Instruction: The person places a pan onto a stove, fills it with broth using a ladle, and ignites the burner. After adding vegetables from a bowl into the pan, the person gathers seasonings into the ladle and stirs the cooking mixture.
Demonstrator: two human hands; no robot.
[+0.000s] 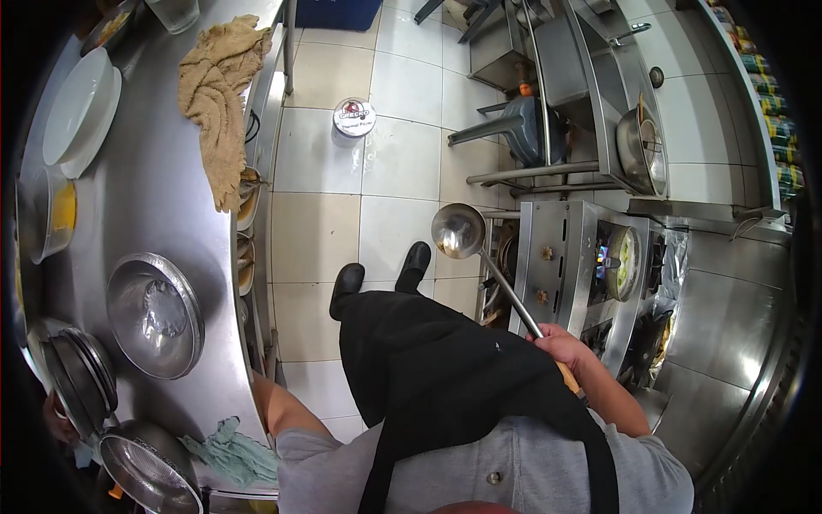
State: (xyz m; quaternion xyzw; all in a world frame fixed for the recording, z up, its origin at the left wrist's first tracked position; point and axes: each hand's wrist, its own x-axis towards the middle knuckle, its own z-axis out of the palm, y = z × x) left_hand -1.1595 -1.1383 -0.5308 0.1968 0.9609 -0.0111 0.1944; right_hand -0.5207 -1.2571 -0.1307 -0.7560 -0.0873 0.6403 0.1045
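Observation:
My right hand [560, 344] is closed round the handle of a large metal ladle [511, 295]. Its wide, shiny bowl points forward over the floor, and the wooden handle end sticks out behind my hand. My left forearm reaches to the edge of the steel table [193, 231], where the hand is hidden from sight. On that table are a metal bowl [156, 315] with something clear and shiny inside, and a crumpled green cloth [229, 451]. A mesh strainer [147, 467] and a stack of dark pans [81, 377] lie at the near left.
A brown towel [224, 94], white bowls [79, 111] and a tub with yellow contents [58, 214] sit farther up the table. To my right is a stove [548, 257] bearing a round pan [629, 264]. A printed round container [354, 116] stands on the tiled floor ahead.

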